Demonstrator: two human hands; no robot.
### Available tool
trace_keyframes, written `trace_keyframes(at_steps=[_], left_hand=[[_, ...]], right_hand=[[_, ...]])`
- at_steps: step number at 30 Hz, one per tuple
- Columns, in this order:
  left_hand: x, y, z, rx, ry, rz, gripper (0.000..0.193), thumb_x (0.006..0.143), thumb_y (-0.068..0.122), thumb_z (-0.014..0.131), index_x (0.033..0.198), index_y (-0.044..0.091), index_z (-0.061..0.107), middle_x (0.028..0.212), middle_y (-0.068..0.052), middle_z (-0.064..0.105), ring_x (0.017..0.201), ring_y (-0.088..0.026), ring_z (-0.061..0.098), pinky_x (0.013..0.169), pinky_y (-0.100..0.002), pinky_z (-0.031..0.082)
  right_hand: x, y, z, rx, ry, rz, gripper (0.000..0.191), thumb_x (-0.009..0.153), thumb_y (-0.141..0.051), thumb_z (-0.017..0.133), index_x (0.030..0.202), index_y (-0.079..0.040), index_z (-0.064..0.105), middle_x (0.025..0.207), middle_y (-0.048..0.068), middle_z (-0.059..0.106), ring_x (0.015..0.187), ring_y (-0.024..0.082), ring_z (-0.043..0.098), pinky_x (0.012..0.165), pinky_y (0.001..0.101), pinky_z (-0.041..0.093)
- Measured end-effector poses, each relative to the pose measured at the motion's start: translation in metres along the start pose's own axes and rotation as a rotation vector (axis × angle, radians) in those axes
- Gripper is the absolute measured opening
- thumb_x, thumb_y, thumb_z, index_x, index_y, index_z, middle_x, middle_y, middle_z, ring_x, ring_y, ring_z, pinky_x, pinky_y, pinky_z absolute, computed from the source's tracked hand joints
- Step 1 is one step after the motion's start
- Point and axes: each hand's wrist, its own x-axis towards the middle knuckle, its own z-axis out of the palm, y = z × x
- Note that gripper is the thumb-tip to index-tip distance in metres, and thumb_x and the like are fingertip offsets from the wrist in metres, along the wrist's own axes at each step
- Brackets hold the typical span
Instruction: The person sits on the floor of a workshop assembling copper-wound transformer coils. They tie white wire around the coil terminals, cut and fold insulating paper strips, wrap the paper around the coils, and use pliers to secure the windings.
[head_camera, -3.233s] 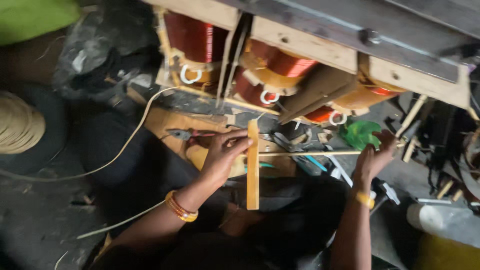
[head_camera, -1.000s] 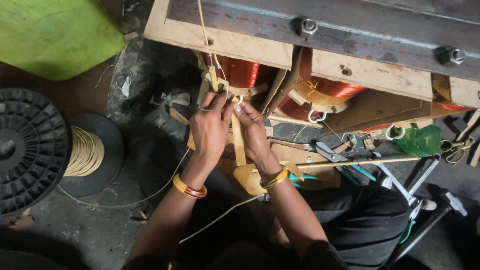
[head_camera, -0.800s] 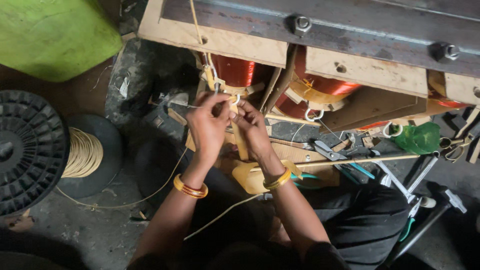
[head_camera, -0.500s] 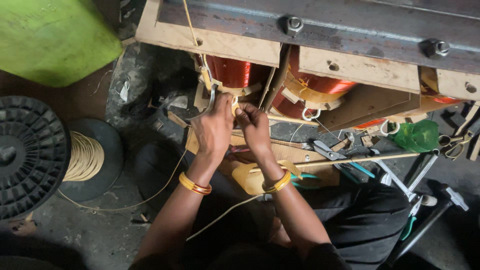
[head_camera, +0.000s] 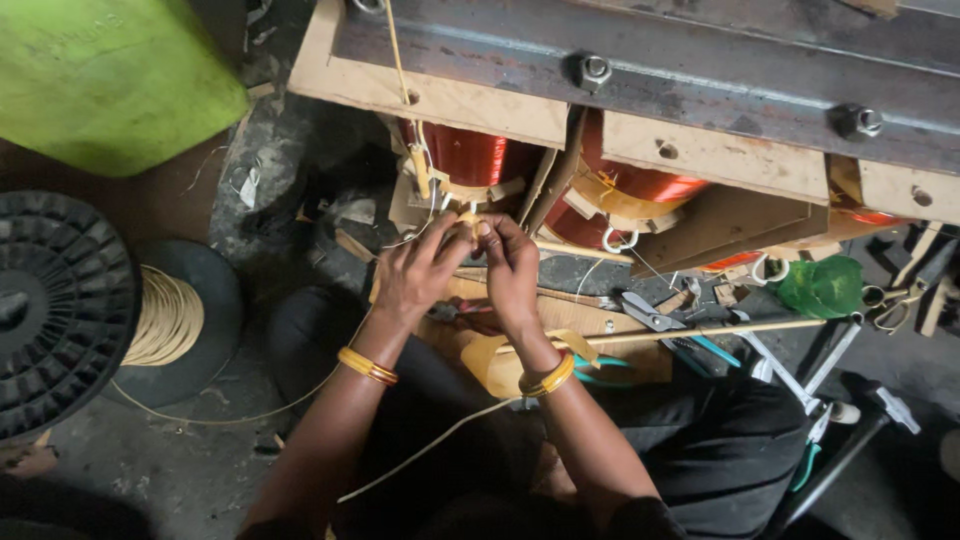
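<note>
Head view: left hand (head_camera: 415, 275) and right hand (head_camera: 510, 270) meet, fingers pinching a pale strip (head_camera: 468, 218) just below the far copper coil (head_camera: 470, 158). Tools (head_camera: 650, 315) litter the dirty floor (head_camera: 200, 460) at right; a wire spool (head_camera: 70, 310) sits left.

Glossy copper coil (head_camera: 470, 158), matt wooden board (head_camera: 440, 95).
</note>
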Motion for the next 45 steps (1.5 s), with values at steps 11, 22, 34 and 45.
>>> trace_keyframes(at_steps=[11, 22, 34, 45], left_hand=[[-0.009, 0.020, 0.019, -0.044, 0.024, -0.302, 0.023, 0.099, 0.013, 0.071, 0.122, 0.011, 0.071, 0.113, -0.005, 0.073, 0.082, -0.023, 0.074, 0.070, -0.034, 0.060], [-0.015, 0.030, 0.026, 0.162, -0.144, -0.270, 0.025, 0.091, 0.009, 0.065, 0.116, 0.008, 0.067, 0.114, -0.008, 0.063, 0.107, -0.027, 0.067, 0.076, -0.040, 0.060], [-0.012, 0.055, 0.022, -0.237, 0.229, -0.755, 0.046, 0.061, -0.003, 0.077, 0.105, 0.002, 0.070, 0.124, -0.018, 0.057, 0.123, -0.040, 0.048, 0.096, -0.054, 0.048], [-0.020, 0.052, 0.078, -1.108, 0.898, -1.161, 0.022, 0.082, -0.011, 0.072, 0.096, 0.003, 0.063, 0.089, 0.000, 0.066, 0.082, -0.007, 0.060, 0.077, -0.022, 0.050]], right_hand=[[0.001, 0.006, -0.006, -0.079, -0.059, -0.008, 0.015, 0.102, -0.004, 0.063, 0.114, 0.004, 0.070, 0.089, 0.004, 0.071, 0.080, 0.008, 0.063, 0.076, 0.0260, 0.055], [-0.013, -0.040, -0.029, -0.931, -0.206, -0.442, 0.013, 0.093, -0.008, 0.065, 0.106, -0.007, 0.069, 0.076, 0.015, 0.071, 0.068, 0.034, 0.070, 0.061, 0.0433, 0.055], [0.010, -0.073, -0.008, -0.789, -0.366, -0.073, 0.023, 0.100, -0.026, 0.064, 0.099, -0.005, 0.074, 0.071, 0.014, 0.072, 0.061, 0.024, 0.069, 0.062, 0.0397, 0.053], [-0.017, -0.067, 0.005, -0.945, -0.388, -0.630, 0.020, 0.092, 0.007, 0.060, 0.109, 0.001, 0.068, 0.117, 0.014, 0.073, 0.105, 0.032, 0.070, 0.090, 0.0392, 0.058]])
